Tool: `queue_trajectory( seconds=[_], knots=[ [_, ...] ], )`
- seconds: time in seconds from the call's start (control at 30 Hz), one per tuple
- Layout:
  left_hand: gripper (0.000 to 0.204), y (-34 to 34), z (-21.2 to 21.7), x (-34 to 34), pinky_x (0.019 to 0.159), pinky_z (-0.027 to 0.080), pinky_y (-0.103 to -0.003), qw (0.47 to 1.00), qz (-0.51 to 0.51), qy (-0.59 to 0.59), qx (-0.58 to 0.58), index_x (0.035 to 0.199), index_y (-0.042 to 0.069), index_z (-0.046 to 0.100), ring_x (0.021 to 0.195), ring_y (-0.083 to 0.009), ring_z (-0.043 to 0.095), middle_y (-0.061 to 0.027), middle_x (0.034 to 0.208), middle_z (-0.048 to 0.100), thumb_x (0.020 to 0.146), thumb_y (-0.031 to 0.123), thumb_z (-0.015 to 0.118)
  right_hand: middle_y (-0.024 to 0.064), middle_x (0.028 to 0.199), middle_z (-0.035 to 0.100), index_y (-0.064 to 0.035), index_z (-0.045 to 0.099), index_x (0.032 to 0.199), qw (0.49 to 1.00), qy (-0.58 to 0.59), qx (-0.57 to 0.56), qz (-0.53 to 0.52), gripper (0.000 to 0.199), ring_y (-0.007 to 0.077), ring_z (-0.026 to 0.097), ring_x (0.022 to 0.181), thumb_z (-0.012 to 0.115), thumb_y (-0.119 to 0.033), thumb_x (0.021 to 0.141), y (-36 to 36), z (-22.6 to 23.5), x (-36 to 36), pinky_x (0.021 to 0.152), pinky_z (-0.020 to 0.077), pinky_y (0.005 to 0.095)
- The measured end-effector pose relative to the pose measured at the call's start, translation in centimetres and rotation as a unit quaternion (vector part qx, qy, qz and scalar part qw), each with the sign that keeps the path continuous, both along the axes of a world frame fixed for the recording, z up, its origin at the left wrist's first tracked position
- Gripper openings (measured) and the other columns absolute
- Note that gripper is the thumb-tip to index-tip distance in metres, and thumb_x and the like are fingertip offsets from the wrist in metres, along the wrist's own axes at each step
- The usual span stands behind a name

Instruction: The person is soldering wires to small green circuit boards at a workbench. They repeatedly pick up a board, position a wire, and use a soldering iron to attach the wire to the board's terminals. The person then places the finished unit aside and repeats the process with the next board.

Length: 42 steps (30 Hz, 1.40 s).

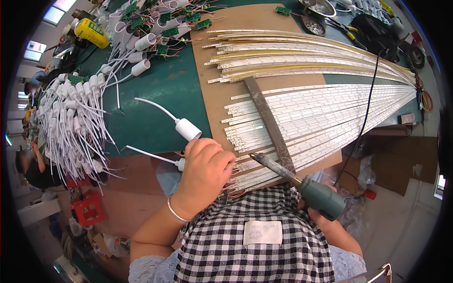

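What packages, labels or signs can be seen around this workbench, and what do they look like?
Yellow can: lying on its side at the bench's far left corner, a cylinder with a dark printed label.
White patch: a rectangular label on the black-and-white checked apron, at the lower middle, print too faint to read.
Red crate: on the floor at lower left, boxy, plain.
No screens or signs show.

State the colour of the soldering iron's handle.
Dark green; the soldering iron handle shows best in the head view, held in the right hand.
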State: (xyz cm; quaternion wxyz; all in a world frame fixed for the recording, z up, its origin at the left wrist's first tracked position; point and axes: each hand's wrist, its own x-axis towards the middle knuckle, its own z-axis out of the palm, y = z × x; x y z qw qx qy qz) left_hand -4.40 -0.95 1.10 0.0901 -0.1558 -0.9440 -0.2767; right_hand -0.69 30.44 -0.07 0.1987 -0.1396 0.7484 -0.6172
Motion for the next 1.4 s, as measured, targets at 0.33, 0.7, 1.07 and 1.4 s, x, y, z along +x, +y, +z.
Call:
queue_trajectory(
  seconds=[0.33, 0.7, 1.07, 1.4],
  knots=[
    [0.014, -0.2, -0.6, -0.3, 0.089, 0.043, -0.043, 0.997, 0.000, -0.027, 0.078, 0.081, 0.008, 0.064, 0.102, -0.0305, 0.059, -0.0062, 0.085, 0.062, 0.071, 0.002, 0.072, 0.0117, 0.088, 0.066, -0.0016, 0.066, 0.095, 0.997, 0.052, 0.049, -0.003, 0.022, 0.0300, 0.063, 0.076, 0.064, -0.005, 0.074, 0.7, -0.9, 1.0, 0.069, 0.0490, 0.0389],
    [0.011, -0.6, -0.5, 0.0, 0.099, 0.039, -0.044, 0.996, 0.010, 0.011, 0.083, 0.081, 0.009, 0.066, 0.104, -0.0292, 0.058, -0.0033, 0.084, 0.062, 0.075, 0.005, 0.074, 0.0122, 0.089, 0.066, -0.0002, 0.066, 0.099, 0.999, 0.017, 0.030, -0.010, 0.026, 0.0307, 0.063, 0.075, 0.063, -0.006, 0.074, 0.0, -0.6, 0.6, 0.069, 0.0500, 0.0377],
    [0.017, -0.5, -0.8, 0.6, 0.088, 0.037, -0.041, 0.999, 0.036, 0.013, 0.022, 0.081, 0.009, 0.063, 0.093, -0.0264, 0.057, -0.0034, 0.084, 0.060, 0.070, 0.004, 0.074, 0.0134, 0.093, 0.067, -0.0007, 0.066, 0.100, 0.995, 0.069, 0.066, 0.024, 0.028, 0.0325, 0.065, 0.080, 0.062, -0.006, 0.073, -0.2, -0.4, -0.3, 0.072, 0.0513, 0.0387],
    [0.015, 0.0, -0.4, 0.0, 0.087, 0.038, -0.042, 1.000, 0.018, -0.019, 0.014, 0.077, 0.009, 0.059, 0.096, -0.0293, 0.051, -0.0049, 0.085, 0.055, 0.068, 0.002, 0.068, 0.0084, 0.075, 0.065, 0.0013, 0.063, 0.096, 0.992, 0.114, 0.060, 0.009, 0.025, 0.0222, 0.062, 0.065, 0.061, -0.020, 0.083, -0.7, -0.7, -0.3, 0.061, 0.0492, 0.0324]
  ],
)
